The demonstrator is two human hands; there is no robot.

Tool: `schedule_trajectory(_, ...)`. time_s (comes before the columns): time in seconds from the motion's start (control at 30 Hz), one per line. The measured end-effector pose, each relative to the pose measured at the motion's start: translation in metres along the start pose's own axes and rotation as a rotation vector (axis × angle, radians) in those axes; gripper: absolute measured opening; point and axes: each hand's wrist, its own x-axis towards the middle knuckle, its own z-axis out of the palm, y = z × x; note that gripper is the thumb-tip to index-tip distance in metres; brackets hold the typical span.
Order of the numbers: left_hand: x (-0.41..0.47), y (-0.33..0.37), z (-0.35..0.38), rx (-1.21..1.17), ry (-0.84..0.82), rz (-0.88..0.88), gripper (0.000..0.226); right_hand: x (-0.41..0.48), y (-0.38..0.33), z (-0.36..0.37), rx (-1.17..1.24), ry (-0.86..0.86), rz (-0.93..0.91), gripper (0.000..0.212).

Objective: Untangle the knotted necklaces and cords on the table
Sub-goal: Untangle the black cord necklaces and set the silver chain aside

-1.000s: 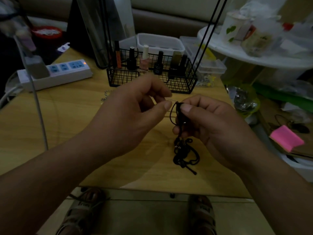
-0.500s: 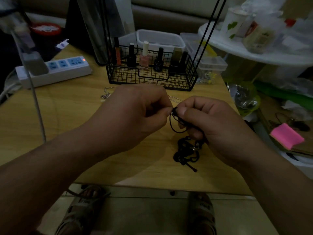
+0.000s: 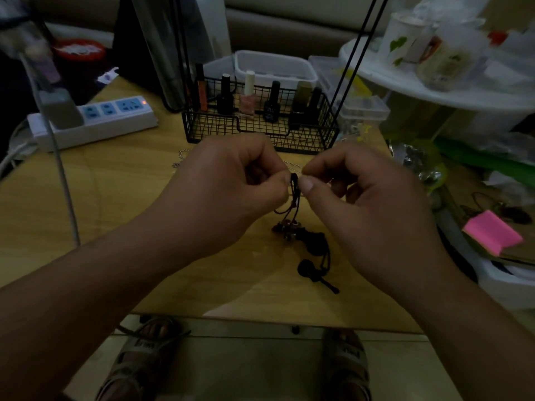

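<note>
Head view: the left hand [image 3: 231, 192] and the right hand [image 3: 362, 204] meet above the middle of the bench [image 3: 115, 198]. Each pinches the same short stretch of black cord [image 3: 294, 183] between thumb and forefinger, with the fingertips almost touching and the other fingers curled in. The step in hand looks like picking one knot open.

To do it well, I would keep both pinches right beside the knot and roll the strands apart rather than pull them outward, since a hard tug would likely tighten the knot. Letting the loose weight rest on the bench should also keep tension off the knot. It is too dark to tell which strand crosses over which.

From the pinch, thin strands drop towards 6 o'clock to a small cluster of beads [image 3: 286, 228]. The rest of the black tangle lies on the bench at about 5 o'clock from the fingertips, just beside the right hand's heel at its 8 o'clock and apart from the left hand.

A silver chain [image 3: 185, 153] lies flat on the bench at 10 o'clock from the left hand and is partly hidden by it. It sits just in front of the wire basket [image 3: 260, 131] at 12 o'clock, and neither hand touches it.
</note>
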Motion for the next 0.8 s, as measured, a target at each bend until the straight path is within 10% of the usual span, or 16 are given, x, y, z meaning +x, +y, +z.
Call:
schedule_trajectory(0.3, -0.004, 0.000, 0.005, 0.192, 0.006, 0.092, 0.006, 0.001, 0.003, 0.004, -0.074, -0.042, -0.135, 0.010)
schedule_trajectory(0.8, 0.004, 0.001, -0.012, -0.150, -0.021, -0.153, 0.007, 0.002, 0.006, -0.003, 0.176, 0.007, -0.021, 0.007)
